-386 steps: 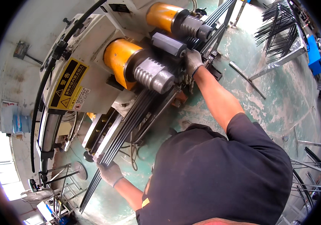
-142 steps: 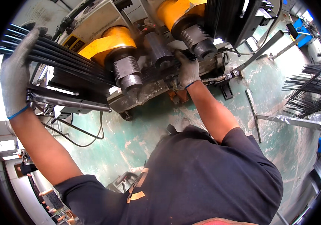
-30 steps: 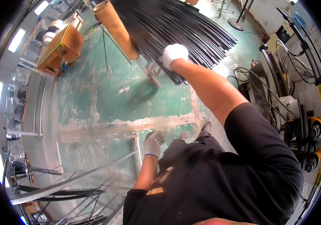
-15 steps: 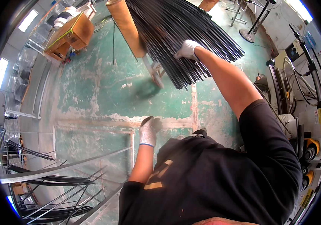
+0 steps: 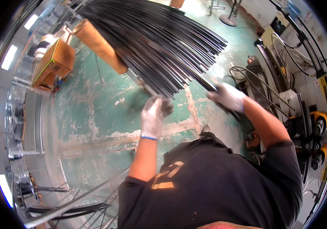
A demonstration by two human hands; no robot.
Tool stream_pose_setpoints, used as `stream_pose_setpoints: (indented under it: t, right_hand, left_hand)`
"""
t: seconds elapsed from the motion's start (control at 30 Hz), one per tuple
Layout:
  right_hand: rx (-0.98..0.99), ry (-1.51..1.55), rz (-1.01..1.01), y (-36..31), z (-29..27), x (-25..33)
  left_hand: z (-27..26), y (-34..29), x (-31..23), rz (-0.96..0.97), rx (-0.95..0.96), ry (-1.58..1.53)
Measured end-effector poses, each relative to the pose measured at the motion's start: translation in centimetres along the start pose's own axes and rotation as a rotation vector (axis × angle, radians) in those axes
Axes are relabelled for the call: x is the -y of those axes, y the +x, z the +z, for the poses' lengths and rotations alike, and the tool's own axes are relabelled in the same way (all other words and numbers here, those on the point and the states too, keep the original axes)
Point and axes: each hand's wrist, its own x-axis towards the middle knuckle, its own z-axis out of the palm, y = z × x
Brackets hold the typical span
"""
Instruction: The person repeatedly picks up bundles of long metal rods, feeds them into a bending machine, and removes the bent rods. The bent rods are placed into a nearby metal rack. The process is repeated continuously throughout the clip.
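Note:
A wide fan of long black rods [image 5: 159,42] lies across the upper middle, raised above the floor. My right hand [image 5: 228,97], in a white knit glove, is closed around a few black rods [image 5: 198,79] drawn out past the others' near ends. These rods slant down to the right, beyond the hand. My left hand [image 5: 156,116], gloved in white with a blue cuff edge, hovers just below the bundle's near left ends. Its fingers are loosely bent and slightly apart, with nothing visible in them. Motion blurs both hands a little.
A brown cardboard tube [image 5: 100,45] borders the rods on the left. Beyond it stands a wooden desk [image 5: 54,65]. Machinery with hoses and yellow-black parts [image 5: 318,122] lines the right side. A metal rack bar [image 5: 72,202] with black strips is at lower left. The green floor [image 5: 94,103] is worn.
My right hand has come back toward me and to the right, drawing black rods out of the bundle. My left hand has risen toward the bundle's near ends. The view has shifted.

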Motion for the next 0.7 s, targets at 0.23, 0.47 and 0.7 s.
stream_pose_setpoints:
  t: [0.23,0.47,0.7]
  right_hand:
    - [-0.392,-0.111,0.478,-27.3,0.4,-14.3]
    - [-1.033,-0.571,0.637,-40.7,10.1,-27.2]
    - [-1.153,-0.521,1.181,-51.3,17.7,-44.0]
  left_hand:
    - [7.2,11.5,-1.1,-0.247,0.227,-0.091]
    - [14.9,14.3,1.2,-0.383,0.315,-0.406]
    - [25.2,10.1,3.7,-0.434,0.480,-0.278]
